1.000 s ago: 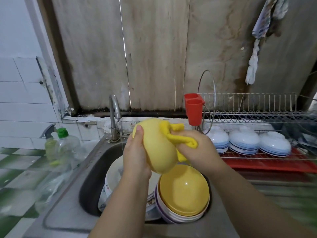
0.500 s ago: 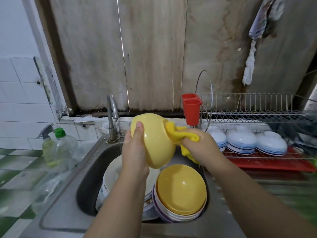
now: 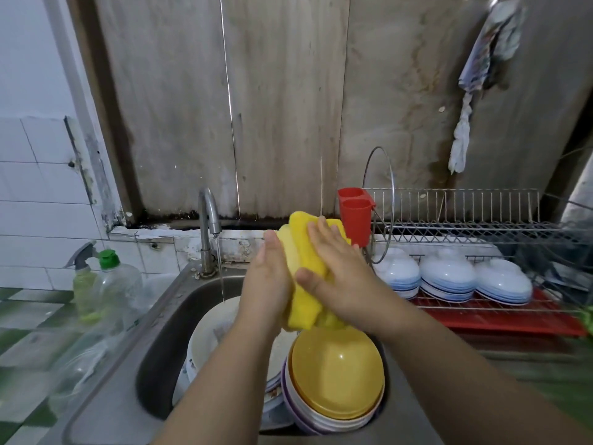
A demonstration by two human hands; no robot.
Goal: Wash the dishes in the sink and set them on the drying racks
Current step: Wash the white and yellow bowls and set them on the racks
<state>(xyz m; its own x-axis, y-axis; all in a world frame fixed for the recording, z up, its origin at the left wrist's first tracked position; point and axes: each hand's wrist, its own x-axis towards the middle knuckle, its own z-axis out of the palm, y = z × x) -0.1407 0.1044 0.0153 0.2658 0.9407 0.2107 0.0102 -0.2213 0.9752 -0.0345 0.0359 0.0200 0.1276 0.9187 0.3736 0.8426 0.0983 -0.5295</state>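
Observation:
My left hand [image 3: 268, 281] grips a pale yellow bowl [image 3: 288, 252] on edge above the steel sink [image 3: 154, 364]. Only a thin strip of the bowl shows between my hands. My right hand [image 3: 340, 277] presses a yellow cloth [image 3: 308, 284] flat against the bowl, fingers spread over it. Below, in the sink, a yellow bowl [image 3: 337, 374] sits on top of a stack of white and purple bowls, beside white plates [image 3: 211, 335]. A thin stream of water falls from the tap [image 3: 208, 226] onto the plates.
A wire drying rack [image 3: 481, 226] on a red tray [image 3: 500, 319] stands to the right, with three stacks of upturned white-and-blue bowls [image 3: 447, 274] and a red cup holder [image 3: 354, 213]. A spray bottle [image 3: 81, 277] and a green-capped soap bottle [image 3: 117, 284] stand left of the sink.
My right hand has moved the cloth from the bowl's rim to flat across it, now covering most of the bowl. The bowl has turned more on edge between my hands.

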